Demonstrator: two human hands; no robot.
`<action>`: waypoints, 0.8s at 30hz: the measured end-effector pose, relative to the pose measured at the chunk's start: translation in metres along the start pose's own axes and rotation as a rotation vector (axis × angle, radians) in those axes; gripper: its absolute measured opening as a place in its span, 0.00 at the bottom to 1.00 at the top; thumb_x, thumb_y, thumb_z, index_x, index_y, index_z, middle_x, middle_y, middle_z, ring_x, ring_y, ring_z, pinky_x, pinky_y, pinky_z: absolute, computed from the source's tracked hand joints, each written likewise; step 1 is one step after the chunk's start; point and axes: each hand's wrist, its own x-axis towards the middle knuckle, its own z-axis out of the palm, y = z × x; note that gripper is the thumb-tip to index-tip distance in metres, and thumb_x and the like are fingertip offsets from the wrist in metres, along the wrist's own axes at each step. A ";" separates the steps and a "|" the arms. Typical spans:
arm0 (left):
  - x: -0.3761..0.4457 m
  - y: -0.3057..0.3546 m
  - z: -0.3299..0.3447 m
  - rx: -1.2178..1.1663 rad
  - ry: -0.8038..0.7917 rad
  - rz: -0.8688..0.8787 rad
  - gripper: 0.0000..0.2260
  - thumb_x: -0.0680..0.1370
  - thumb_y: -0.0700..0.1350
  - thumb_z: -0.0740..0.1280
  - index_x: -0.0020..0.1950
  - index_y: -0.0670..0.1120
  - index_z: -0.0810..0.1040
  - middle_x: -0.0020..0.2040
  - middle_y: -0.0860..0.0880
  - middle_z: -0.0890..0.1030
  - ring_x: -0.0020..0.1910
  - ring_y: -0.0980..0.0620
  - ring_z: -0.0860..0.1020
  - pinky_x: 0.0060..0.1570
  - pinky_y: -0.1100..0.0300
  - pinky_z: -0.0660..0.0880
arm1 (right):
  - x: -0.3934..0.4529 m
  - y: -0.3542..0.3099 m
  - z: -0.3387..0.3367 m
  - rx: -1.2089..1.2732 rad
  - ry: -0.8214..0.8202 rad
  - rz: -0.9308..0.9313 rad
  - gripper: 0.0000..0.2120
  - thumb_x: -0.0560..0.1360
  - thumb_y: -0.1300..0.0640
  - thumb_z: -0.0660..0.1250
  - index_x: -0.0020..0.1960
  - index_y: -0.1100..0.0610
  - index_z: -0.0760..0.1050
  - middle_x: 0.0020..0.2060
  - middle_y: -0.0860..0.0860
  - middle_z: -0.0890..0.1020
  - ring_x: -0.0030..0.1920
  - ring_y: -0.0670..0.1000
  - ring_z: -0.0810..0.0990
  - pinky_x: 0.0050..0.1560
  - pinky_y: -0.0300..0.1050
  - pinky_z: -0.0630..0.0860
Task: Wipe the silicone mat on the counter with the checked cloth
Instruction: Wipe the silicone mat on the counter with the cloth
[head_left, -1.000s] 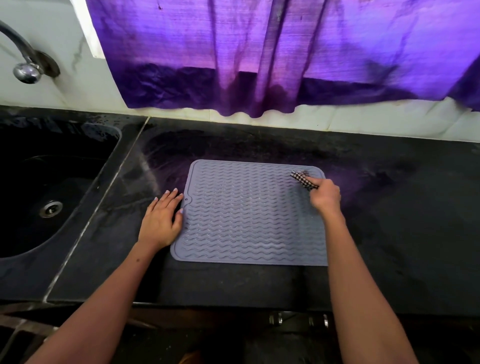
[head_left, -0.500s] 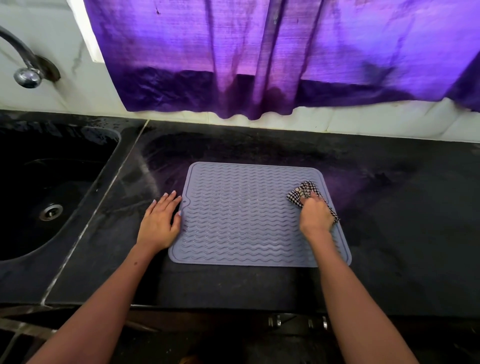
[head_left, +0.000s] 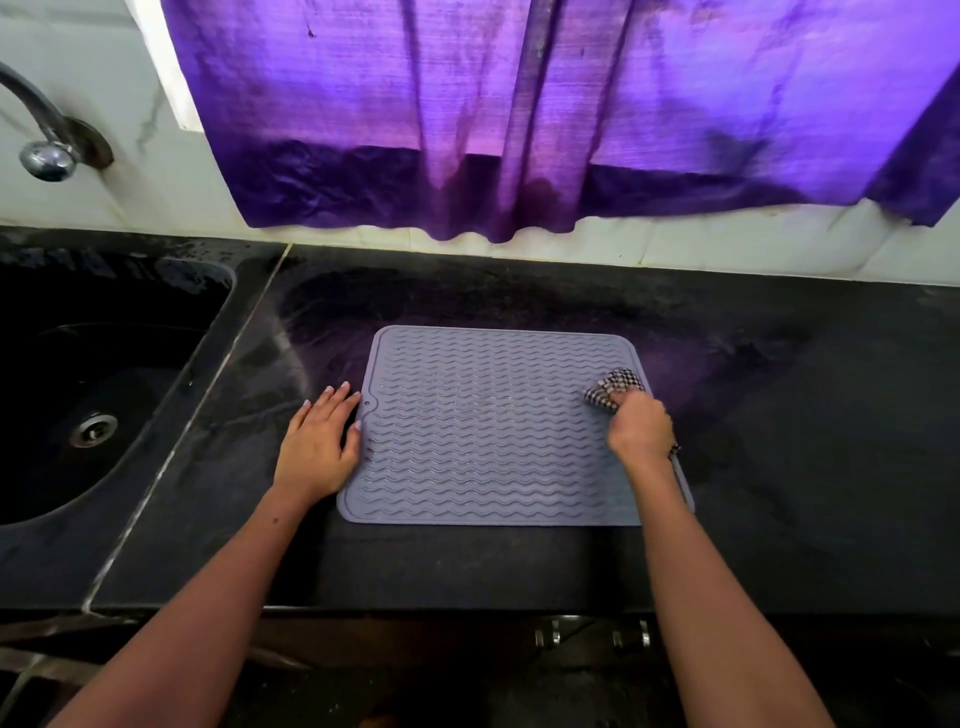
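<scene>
A grey silicone mat (head_left: 483, 431) with wavy ridges lies flat on the black counter (head_left: 779, 415). My right hand (head_left: 641, 428) is closed on the black-and-white checked cloth (head_left: 613, 387), bunched up and pressed on the mat near its right edge. Part of the cloth pokes out beyond my fingers and a bit shows below my wrist. My left hand (head_left: 319, 441) lies flat with fingers spread on the counter, its thumb side touching the mat's left edge beside a small hole in the mat.
A black sink (head_left: 78, 395) with a metal drain (head_left: 93, 430) is set into the counter at left, and a chrome tap (head_left: 44, 150) comes off the wall above it. A purple curtain (head_left: 519, 119) hangs over the white tiled wall behind. The counter's front edge runs below the mat.
My right hand with the cloth moved from the mat's far right corner toward me along the right edge. The left hand stayed at the mat's left edge.
</scene>
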 end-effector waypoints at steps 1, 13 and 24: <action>0.000 0.000 0.000 -0.001 0.003 0.001 0.31 0.74 0.58 0.45 0.70 0.44 0.69 0.72 0.46 0.66 0.73 0.48 0.62 0.71 0.50 0.54 | -0.005 0.001 0.008 -0.062 -0.003 -0.069 0.17 0.81 0.63 0.52 0.66 0.59 0.72 0.69 0.58 0.70 0.68 0.60 0.69 0.64 0.51 0.69; -0.001 0.001 0.000 0.005 0.004 0.000 0.32 0.74 0.58 0.43 0.70 0.43 0.68 0.72 0.46 0.66 0.73 0.48 0.61 0.71 0.51 0.52 | -0.001 0.004 0.001 -0.089 -0.075 -0.072 0.18 0.80 0.63 0.55 0.67 0.55 0.72 0.68 0.58 0.71 0.66 0.61 0.71 0.63 0.51 0.70; 0.000 0.000 0.001 0.000 0.003 -0.003 0.32 0.74 0.58 0.43 0.70 0.44 0.68 0.73 0.47 0.66 0.73 0.49 0.60 0.72 0.51 0.52 | -0.045 0.012 0.000 0.123 0.072 -0.037 0.23 0.77 0.68 0.58 0.69 0.53 0.71 0.71 0.53 0.69 0.67 0.58 0.71 0.65 0.51 0.69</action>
